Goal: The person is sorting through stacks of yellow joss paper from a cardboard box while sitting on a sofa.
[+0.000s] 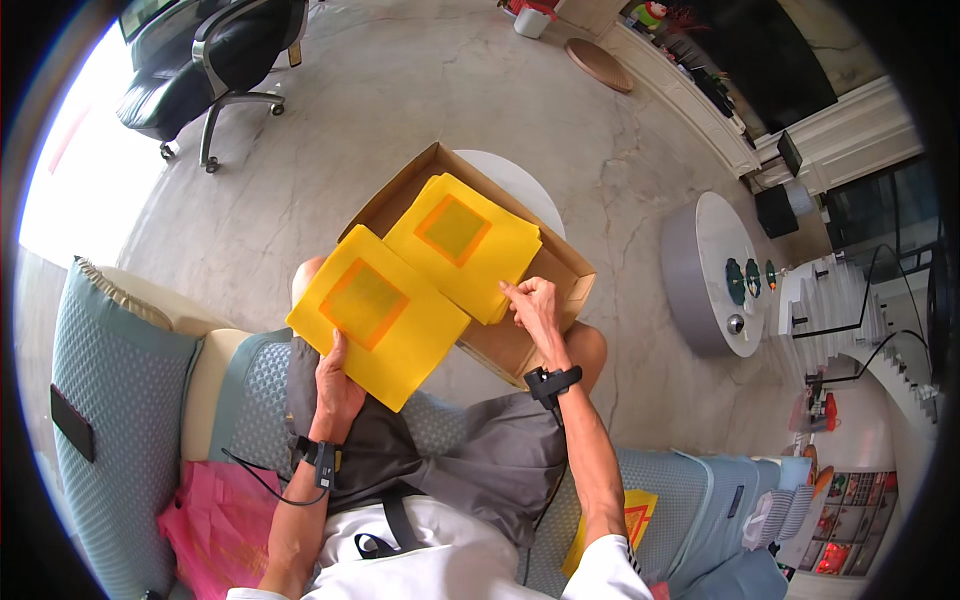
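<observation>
On the left side of the sofa (130,370) lies a dark flat thing (72,424); I can't make out what it is. Next comes a crumpled pink bag (215,515), partly hidden by the left forearm, so I can't see inside.

The left hand (342,392) is held up in front of the lap, with a black band (322,464) on its wrist. It grips a yellow piece (378,318) by the lower left edge. The thumb lies flat on top and the other fingers are tucked under, where I can't see them. The piece is tilted, with an orange-edged square on it. I can't tell if it is one sheet or a few.

It covers one corner of a yellow pile (462,245) and part of the cardboard box (573,284). The pile lies in the box, and its lower layers are hard to count. Behind the box, a white round top (517,183) peeks out.

The right hand (538,308) reaches up to the pile's right edge, knuckles up. Its fingers are curled, thumb near the first finger; I can't tell if they pinch anything. Under that forearm, a yellow and red packet (639,512) is partly covered.
</observation>
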Demonstrator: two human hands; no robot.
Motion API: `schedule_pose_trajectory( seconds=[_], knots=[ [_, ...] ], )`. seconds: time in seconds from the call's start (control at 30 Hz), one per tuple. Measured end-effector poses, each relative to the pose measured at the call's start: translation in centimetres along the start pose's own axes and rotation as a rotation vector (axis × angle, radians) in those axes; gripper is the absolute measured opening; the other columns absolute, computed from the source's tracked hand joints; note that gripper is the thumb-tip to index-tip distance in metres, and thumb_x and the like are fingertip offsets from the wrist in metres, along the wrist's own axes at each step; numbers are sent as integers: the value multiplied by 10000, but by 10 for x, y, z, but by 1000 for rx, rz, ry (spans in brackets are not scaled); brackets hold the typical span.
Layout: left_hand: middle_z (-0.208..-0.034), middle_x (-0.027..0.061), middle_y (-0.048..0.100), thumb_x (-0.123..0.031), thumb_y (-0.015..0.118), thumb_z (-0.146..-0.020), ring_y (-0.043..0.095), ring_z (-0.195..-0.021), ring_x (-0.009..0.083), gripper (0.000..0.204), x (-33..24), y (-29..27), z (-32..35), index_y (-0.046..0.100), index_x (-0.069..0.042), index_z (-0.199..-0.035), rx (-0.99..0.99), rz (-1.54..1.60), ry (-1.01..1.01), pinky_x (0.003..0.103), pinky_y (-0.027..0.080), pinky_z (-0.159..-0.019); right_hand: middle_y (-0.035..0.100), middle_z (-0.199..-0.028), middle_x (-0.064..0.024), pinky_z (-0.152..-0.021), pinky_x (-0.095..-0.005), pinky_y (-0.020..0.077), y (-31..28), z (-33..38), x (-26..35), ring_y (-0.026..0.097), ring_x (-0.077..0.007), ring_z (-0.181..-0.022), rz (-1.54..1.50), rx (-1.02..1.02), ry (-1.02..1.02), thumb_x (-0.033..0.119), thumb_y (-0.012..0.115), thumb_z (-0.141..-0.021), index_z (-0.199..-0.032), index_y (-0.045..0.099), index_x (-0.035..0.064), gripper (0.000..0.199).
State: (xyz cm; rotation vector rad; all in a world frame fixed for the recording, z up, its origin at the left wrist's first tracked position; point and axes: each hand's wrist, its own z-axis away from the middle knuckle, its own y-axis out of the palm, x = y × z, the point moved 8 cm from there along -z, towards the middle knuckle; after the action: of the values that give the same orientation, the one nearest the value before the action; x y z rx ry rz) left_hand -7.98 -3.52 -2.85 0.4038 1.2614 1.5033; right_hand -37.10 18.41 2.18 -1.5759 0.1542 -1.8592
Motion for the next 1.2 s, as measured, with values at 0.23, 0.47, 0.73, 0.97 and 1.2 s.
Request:
schedule_pose_trajectory(
  seconds=[0.23,0.47,0.73,0.97,1.2],
  knots=[
    [-1414,80,608,-329,510,-1121,608,-1285,255,447,-1,1,0,494,-51,-1470,24,26,-4,428,522,-1084,611,-1329,-201,-981,-512,521,11,59,81,577,-383,-1211,614,-193,-808,226,894,-765,-1160,656,-15,521],
    [-1440,82,597,-329,485,-1130,605,-1295,257,451,-3,-1,-1,482,-45,-1480,42,35,10,428,518,-1091,401,-1579,-248,-1131,-559,402,60,70,69,395,-456,-1429,1033,-76,-765,259,852,-796,-1403,557,-18,730],
    [-1437,92,596,-318,476,-1134,601,-1300,262,441,-5,0,1,479,-44,-1479,46,42,7,428,516,-1099,553,-1451,-233,-954,-531,553,55,73,69,528,-418,-1337,846,-47,-759,99,781,-843,-1192,662,-12,385],
    [-1430,99,600,-309,489,-1130,601,-1300,276,433,-4,5,2,483,-42,-1471,33,49,8,438,520,-1094,743,-1054,-161,-833,-451,580,36,67,77,692,-353,-1031,621,-78,-817,68,734,-858,-914,736,2,86],
    [-1400,97,616,-310,518,-1120,619,-1270,270,433,2,0,-1,492,-45,-1461,27,8,-28,436,532,-1075,720,-829,-206,-719,-455,566,12,46,86,701,-408,-792,274,-130,-674,57,692,-887,-833,720,-25,102]
  ],
)
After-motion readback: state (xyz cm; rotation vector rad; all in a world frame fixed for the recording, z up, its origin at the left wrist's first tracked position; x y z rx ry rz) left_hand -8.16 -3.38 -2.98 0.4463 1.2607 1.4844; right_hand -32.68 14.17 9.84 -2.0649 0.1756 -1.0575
